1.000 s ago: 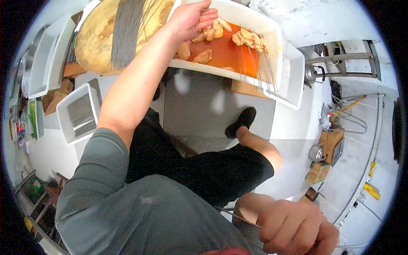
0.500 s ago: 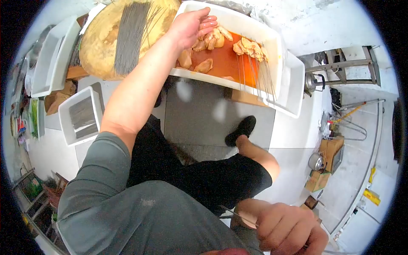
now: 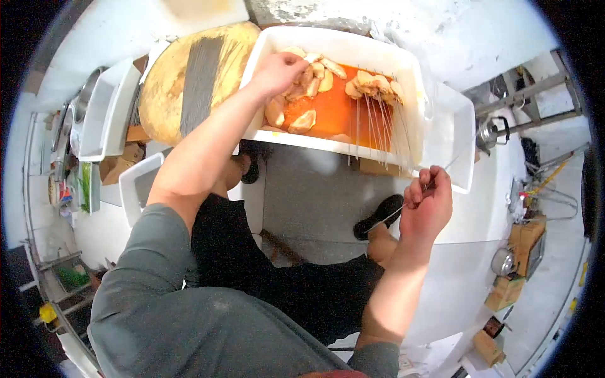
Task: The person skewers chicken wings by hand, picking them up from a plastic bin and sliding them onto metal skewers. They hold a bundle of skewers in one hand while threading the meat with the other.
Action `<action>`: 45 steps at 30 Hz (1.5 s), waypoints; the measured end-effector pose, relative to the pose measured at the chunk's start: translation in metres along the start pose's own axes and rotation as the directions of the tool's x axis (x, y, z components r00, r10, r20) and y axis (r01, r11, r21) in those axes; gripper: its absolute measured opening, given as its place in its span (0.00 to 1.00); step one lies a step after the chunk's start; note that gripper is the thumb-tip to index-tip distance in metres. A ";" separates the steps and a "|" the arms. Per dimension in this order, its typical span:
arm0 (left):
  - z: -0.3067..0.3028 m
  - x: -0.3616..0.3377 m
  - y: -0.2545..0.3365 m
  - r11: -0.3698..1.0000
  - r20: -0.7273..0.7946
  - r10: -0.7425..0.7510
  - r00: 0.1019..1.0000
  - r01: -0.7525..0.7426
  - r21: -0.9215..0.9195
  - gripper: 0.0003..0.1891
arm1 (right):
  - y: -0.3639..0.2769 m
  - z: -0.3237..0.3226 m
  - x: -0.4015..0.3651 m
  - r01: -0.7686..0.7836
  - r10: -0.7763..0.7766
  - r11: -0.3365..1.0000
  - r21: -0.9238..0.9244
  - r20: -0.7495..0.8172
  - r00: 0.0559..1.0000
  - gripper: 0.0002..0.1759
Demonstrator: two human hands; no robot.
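Note:
A long white tub (image 3: pixel 334 146) holds orange-red liquid and loose pale pieces of raw meat (image 3: pixel 302 121). Over its left part, my left hand (image 3: pixel 277 74) is closed at the heap of meat pieces, thumb and fingers curled together; what lies between the fingertips is hidden. My right hand (image 3: pixel 428 205), in front of the tub's right corner, is closed around a thin metal skewer (image 3: pixel 392 216), which sticks out at both sides of the fist. Several skewers threaded with meat (image 3: pixel 376 88) rest in the tub's right end, bare shafts pointing toward me over the near rim.
Left of the tub, a round wooden chopping block (image 3: pixel 161 94) carries a bundle of bare metal skewers (image 3: pixel 200 82). A second white tub (image 3: pixel 463 170) stands at the right. More white trays (image 3: pixel 107 113) are at the left. A kettle (image 3: pixel 488 133) stands at the far right.
My right hand has risen from low near my lap to the tub's right corner with the skewer. My left hand, formerly with fingers extended, has curled down at the meat. The view has shifted.

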State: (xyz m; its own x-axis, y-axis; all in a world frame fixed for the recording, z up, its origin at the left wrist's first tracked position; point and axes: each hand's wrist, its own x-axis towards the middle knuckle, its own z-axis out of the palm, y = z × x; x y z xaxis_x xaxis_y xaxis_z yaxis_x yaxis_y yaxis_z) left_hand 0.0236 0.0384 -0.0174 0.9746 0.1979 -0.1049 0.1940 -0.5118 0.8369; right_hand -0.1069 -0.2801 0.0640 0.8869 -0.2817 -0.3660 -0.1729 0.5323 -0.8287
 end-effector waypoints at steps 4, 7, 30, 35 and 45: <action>0.044 0.037 0.026 0.806 0.213 0.229 0.950 -0.308 0.505 0.17 | -0.010 -0.011 0.011 0.021 -0.027 0.997 0.069 0.092 0.995 0.09; 0.082 0.069 0.026 0.624 0.379 0.189 0.906 -0.409 0.666 0.16 | -0.011 -0.012 0.015 -0.029 0.020 0.996 0.080 0.116 0.993 0.07; 0.040 0.059 -0.008 0.072 0.652 0.070 0.755 -0.655 0.752 0.17 | -0.009 -0.010 0.009 -0.036 0.023 0.997 0.068 0.187 0.982 0.08; 0.009 0.044 -0.022 0.282 0.604 0.274 0.749 -0.663 0.694 0.20 | -0.005 -0.002 0.009 -0.034 0.022 0.997 0.067 0.177 0.984 0.09; 0.009 0.044 -0.044 0.614 0.092 0.004 0.996 -0.075 0.786 0.16 | -0.001 0.002 0.009 -0.040 0.025 0.996 0.076 0.190 0.981 0.09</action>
State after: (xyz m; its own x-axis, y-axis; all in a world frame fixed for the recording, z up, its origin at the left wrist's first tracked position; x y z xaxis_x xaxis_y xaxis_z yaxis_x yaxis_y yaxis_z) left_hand 0.0585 0.0619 -0.0636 0.9815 0.1185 -0.1504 0.1343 -0.9859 0.0999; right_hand -0.0979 -0.2813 0.0629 0.9476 -0.1114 -0.2994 -0.1753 0.6022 -0.7788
